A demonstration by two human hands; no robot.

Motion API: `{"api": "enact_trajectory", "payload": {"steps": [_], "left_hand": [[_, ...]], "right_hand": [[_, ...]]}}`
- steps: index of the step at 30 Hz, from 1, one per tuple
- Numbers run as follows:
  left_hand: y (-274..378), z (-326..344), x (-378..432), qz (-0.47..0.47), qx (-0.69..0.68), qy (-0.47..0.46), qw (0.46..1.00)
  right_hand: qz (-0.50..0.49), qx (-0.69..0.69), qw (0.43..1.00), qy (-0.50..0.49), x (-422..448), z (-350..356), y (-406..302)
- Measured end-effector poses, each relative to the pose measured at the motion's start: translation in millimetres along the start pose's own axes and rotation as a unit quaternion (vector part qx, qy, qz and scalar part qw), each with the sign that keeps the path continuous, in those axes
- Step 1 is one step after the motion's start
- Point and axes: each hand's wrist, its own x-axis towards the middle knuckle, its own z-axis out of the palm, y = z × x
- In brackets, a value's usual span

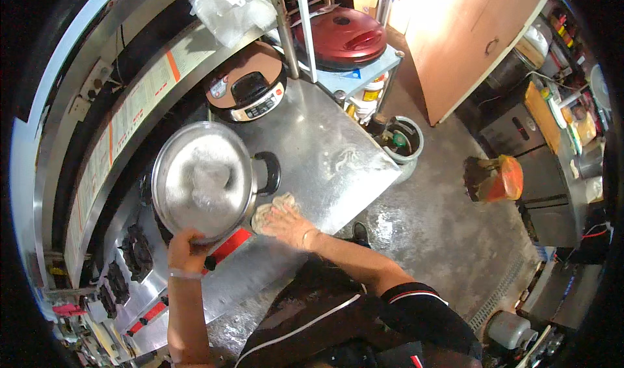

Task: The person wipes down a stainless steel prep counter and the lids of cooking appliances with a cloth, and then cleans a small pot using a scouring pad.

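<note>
A round stainless steel pot (229,158) sits on the left part of the steel counter (317,124), beside the wall-side ledge. Its black loop handle (270,173) points right, over the counter. My left hand (186,246) grips the pot at its near edge; whatever handle is there is hidden by the fingers. My right hand (287,227) lies spread on a crumpled beige cloth (261,217), pressing it against the counter just right of the pot. Below the pot, a red panel with a black knob (210,263) runs along the stove front.
A brown electric cooker (253,68) stands behind the pot. Beyond it, a red electric griddle (343,36) rests on a shelf. Black burners (136,253) lie at left. A grey bucket (414,139) stands by the counter corner, and an orange-bagged bin (509,178) farther right.
</note>
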Motion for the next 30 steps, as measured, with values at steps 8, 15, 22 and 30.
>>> {"api": "enact_trajectory", "payload": {"steps": [8, 15, 22, 30], "left_hand": [[-37.9, -59.5, -4.3, 0.058, 0.128, -0.057, 0.988], [-69.0, -26.7, -34.3, -0.044, -0.119, -0.027, 0.992], [-104.5, 21.4, -45.5, -0.057, -0.15, 0.043, 0.986], [-169.0, 47.2, -11.5, -0.082, -0.15, 0.05, 0.984]], "right_hand": [[0.409, -0.272, 0.865, 0.099, -111.7, -120.0, 235.3], [0.422, -0.177, 0.862, 0.219, -93.6, -194.8, 148.8], [-0.017, -0.057, 0.974, -0.219, 18.3, -6.7, 115.3], [0.218, -0.231, 0.941, -0.119, 73.7, -29.8, 283.2]]}}
